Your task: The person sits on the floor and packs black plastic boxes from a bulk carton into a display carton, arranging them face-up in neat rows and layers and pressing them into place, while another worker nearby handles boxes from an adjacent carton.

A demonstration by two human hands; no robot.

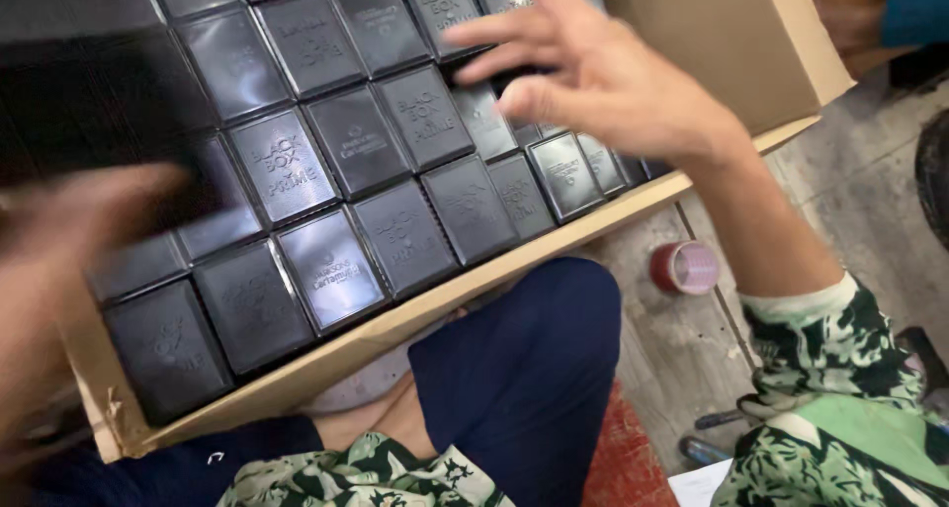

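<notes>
left hand (pixel 59 280) sits at the near left edge, heavily blurred; it seems to hold a dark flat shape against the left side of the box, but whether the fingers are clamped or loose cannot be told. cardboard carton (pixel 326 354) runs diagonally across the lap, its near wall torn at the left corner. inside it, black embossed boxes (pixel 331 265) stand packed edge to edge in tight rows, lids up, touching one another. by the look of it the packing is well along: most of the visible layer is filled, with the upper left hidden behind the blur and a gap or uneven spot possibly under the right hand, so the last places appear to be what remains. right hand (pixel 583 72) hovers spread over the far right rows, fingers apart, gripping nothing, just above the box tops. further right, the carton's open flap (pixel 732 42) leans outward. below it, on the grey floor, a roll of red tape (pixel 684 267) lies near the knee in dark blue trousers (pixel 524 369). a patterned green sleeve (pixel 830 349) covers the right forearm; another person's blue clothing (pixel 914 8) shows at the top right corner, well apart.
</notes>
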